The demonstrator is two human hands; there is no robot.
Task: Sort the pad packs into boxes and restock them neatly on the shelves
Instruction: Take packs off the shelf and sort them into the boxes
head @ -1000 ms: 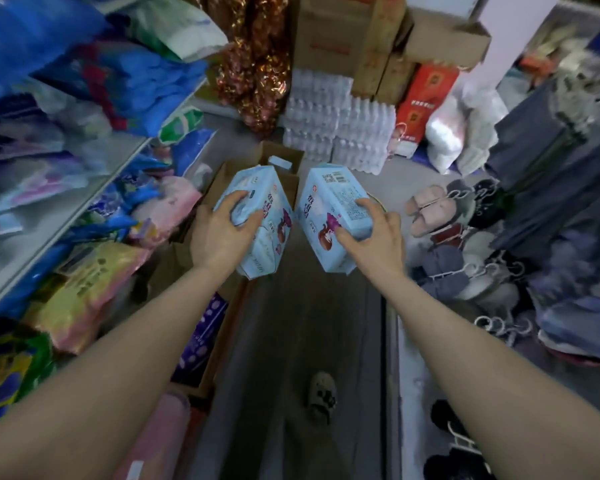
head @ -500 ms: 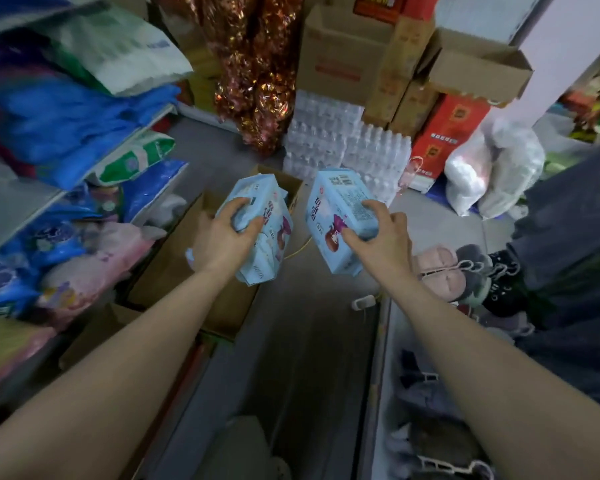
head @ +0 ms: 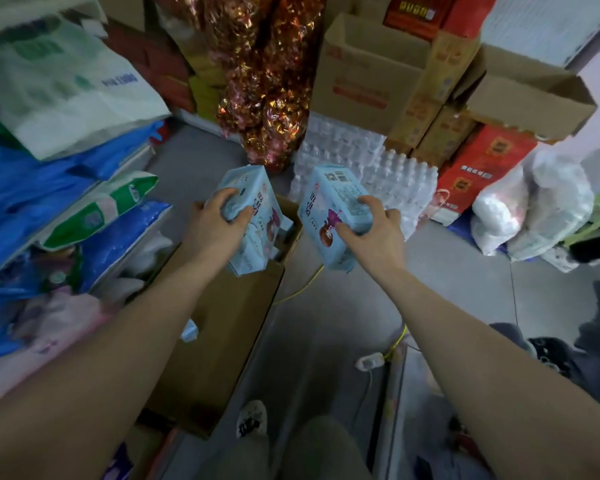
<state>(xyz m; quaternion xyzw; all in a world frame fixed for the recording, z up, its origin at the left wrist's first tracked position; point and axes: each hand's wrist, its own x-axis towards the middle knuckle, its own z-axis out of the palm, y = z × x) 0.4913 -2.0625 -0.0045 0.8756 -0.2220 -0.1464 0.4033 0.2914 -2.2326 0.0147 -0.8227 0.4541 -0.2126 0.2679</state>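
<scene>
I hold two light-blue pad packs out in front of me. My left hand (head: pixel 215 225) grips the left pad pack (head: pixel 257 216) by its near upper side, over the far end of an open cardboard box (head: pixel 229 317) on the floor. My right hand (head: pixel 374 230) grips the right pad pack (head: pixel 333 209), which hangs above the grey floor just right of that box. A small light-blue pack (head: pixel 189 330) shows inside the box beside my left forearm.
Shelves on the left carry blue, green and white bagged packs (head: pixel 94 216). Ahead stand shrink-wrapped water bottles (head: pixel 388 174), stacked cartons (head: pixel 371 71), red boxes (head: pixel 478 171) and shiny foil bags (head: pixel 264 81). White plastic sacks (head: pixel 530 206) sit right. A yellow cord (head: pixel 302 289) crosses the floor.
The view has advanced along the aisle toward the cartons and bottles. Both hands still grip their packs; the left pack now hangs over the box's far end.
</scene>
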